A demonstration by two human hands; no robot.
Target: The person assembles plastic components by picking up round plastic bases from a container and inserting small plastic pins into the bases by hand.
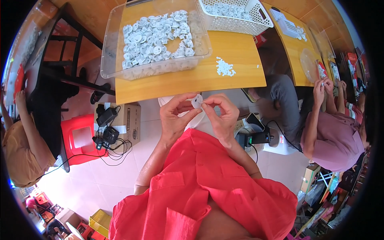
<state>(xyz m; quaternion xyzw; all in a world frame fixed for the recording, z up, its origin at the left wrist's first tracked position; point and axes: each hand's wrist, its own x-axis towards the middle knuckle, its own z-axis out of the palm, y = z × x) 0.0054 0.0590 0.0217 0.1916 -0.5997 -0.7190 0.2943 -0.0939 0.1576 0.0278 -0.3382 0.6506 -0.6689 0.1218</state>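
Observation:
In front of my red shirt, below the table's near edge, I hold a small white round plastic part (196, 101) with a dark hole in its face. My left hand (174, 117) is closed round its left side, thumb and fingers on the rim. My right hand (222, 117) pinches at the disc's right edge; whether a smaller piece sits between those fingertips is too small to tell. A pile of tiny white plastic pegs (225, 68) lies on the wooden table (236, 44). Left of it stands a clear plastic bin (105, 66) with many similar white parts.
A white perforated basket (240, 26) of white parts stands at the table's back. Co-workers sit at left (28, 144) and right (332, 136). On the floor are a red stool (72, 140), a cardboard box (132, 124) with black adapters and cables, and a yellow crate (100, 222).

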